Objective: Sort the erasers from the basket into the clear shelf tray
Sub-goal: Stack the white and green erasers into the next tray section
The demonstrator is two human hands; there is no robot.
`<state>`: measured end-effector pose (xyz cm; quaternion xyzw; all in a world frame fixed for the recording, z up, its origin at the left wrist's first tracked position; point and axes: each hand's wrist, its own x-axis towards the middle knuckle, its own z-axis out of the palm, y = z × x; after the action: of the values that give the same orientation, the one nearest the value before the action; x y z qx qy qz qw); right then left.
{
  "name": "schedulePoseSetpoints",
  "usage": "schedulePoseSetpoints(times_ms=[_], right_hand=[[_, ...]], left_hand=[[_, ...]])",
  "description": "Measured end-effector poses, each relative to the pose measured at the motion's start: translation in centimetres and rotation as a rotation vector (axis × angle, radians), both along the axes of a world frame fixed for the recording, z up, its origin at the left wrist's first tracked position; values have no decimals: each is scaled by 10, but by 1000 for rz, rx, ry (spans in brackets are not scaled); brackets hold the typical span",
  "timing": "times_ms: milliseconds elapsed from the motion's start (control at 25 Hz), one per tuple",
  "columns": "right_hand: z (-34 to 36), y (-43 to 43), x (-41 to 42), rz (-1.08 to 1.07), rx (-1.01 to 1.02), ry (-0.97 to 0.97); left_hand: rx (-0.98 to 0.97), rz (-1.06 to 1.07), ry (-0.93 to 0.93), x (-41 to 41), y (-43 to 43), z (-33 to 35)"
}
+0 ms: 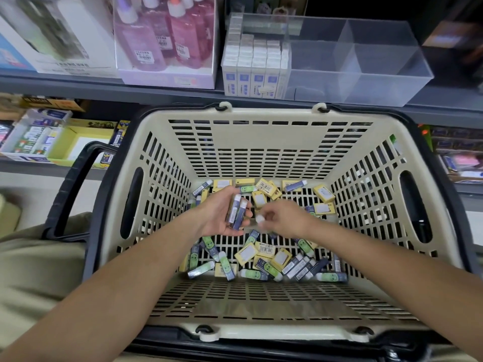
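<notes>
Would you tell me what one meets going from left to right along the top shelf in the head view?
First the white carton → lavender display box of pink bottles → stacked white eraser packs, in the left compartment of the clear shelf tray → the tray's two other compartments.

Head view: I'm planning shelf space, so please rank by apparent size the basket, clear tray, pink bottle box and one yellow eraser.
1. basket, though it is nearest the camera, which enlarges it
2. clear tray
3. pink bottle box
4. yellow eraser
</notes>
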<state>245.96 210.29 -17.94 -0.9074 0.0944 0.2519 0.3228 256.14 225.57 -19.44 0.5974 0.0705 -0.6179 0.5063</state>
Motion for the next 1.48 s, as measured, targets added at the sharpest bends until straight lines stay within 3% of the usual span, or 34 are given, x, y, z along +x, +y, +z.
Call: schedulePoseSetpoints(times_ms=[160, 280, 360, 440, 600, 720, 880, 1000, 1080, 1200, 1320, 1480], right_hand=[[25, 8, 13, -328, 473, 8], [24, 8, 15, -473, 580, -10], [16, 1, 13, -393, 361, -58], [-1, 1, 7, -33, 50, -100], [-37, 20, -2, 504, -315, -47], [-43, 19, 1, 651, -475, -132], [-28, -6, 3, 198, -297, -144], [-13, -9, 6, -210, 26, -130], [-2, 4, 11, -344, 228, -136], [9, 24, 15, -314, 377, -105], [13, 24, 15, -249, 405, -99], [11, 1, 7, -232, 240, -63]], left_hand=[[-28, -15, 62, -3, -3, -1], [-84, -72, 80, -3, -2, 2], [-18, -32, 2, 1, 4, 0], [35, -8, -55, 7, 11, -5], [48, 29, -58, 12, 18, -8], [32, 56, -37, 12, 19, -6], [28, 136, -38, 14, 22, -7], [-5, 175, -21, 13, 19, -6], [-53, 174, 44, 10, 15, -5], [-144, 148, 89, 6, 9, -3], [-134, 188, 12, 5, 8, 0], [-91, 252, -22, 7, 10, 2]])
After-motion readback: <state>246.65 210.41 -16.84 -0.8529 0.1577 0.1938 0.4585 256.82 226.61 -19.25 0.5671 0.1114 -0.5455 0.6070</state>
